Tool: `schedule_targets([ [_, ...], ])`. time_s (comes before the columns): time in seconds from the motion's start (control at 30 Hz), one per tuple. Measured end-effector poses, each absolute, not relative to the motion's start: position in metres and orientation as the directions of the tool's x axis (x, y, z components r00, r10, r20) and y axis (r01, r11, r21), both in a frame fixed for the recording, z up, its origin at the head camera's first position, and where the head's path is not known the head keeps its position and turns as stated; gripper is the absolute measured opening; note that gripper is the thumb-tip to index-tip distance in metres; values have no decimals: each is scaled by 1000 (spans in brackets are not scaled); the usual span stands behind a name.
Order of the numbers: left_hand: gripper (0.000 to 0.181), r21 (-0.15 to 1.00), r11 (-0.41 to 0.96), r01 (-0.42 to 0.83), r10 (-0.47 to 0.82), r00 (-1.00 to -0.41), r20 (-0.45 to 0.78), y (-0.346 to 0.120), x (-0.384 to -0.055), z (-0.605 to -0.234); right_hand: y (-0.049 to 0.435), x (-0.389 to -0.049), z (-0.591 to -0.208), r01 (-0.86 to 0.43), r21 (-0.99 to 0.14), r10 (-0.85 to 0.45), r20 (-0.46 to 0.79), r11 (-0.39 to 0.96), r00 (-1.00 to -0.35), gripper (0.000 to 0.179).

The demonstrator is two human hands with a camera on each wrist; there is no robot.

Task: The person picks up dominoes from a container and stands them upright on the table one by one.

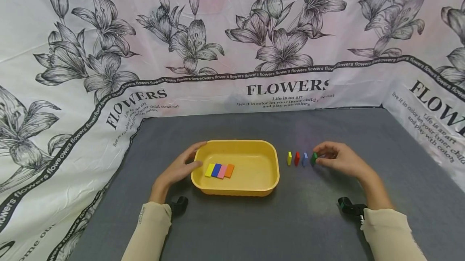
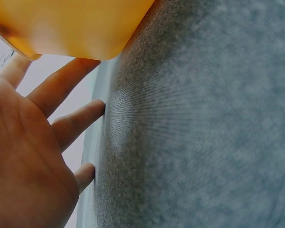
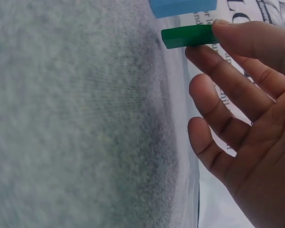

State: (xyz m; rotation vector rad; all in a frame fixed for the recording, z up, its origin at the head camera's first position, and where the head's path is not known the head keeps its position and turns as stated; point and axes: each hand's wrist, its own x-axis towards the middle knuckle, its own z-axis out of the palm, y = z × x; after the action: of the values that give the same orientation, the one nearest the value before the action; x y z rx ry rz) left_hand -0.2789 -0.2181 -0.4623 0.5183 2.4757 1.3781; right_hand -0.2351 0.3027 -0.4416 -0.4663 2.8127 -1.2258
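While pinching the green block (image 3: 187, 36) with the right hand (image 1: 338, 158), just right of the standing blue, red and yellow blocks (image 1: 297, 159), got the left hand (image 1: 180, 167), fingers spread, against the left edge of the yellow tub (image 1: 254, 170). Seeing four flat blocks (image 1: 219, 171) inside.

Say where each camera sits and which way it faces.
Head: worn there, facing forward and down at the yellow tray; left hand, right hand and beige sleeves show.
Left wrist: worn there, facing the yellow tray's side; left hand shows.
Right wrist: worn there, facing the green block; right hand shows.
Head and right wrist share the green block.
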Motion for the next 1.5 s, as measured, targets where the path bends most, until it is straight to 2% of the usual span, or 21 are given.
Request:
schedule_targets([
  [0.47, 64, 860, 476, 185, 440, -896, -51, -218, -279, -461, 301, -236, -444, -266, -718, -299, 84, 643, -951, 27],
  [1.0, 65, 855, 486, 183, 434, -899, -54, -219, -279, -461, 301, -231, -434, -252, -713, -279, 82, 654, -957, 35],
  [1.33, 64, 855, 484, 185, 434, -900, -51, -219, -279, -459, 280, -232, -423, -342, -667, -238, 246, 662, -940, 32],
  [1.5, 64, 856, 481, 188, 436, -899, -47, -219, -278, -460, 270, -233, -420, -371, -664, -243, 280, 649, -929, 29],
])
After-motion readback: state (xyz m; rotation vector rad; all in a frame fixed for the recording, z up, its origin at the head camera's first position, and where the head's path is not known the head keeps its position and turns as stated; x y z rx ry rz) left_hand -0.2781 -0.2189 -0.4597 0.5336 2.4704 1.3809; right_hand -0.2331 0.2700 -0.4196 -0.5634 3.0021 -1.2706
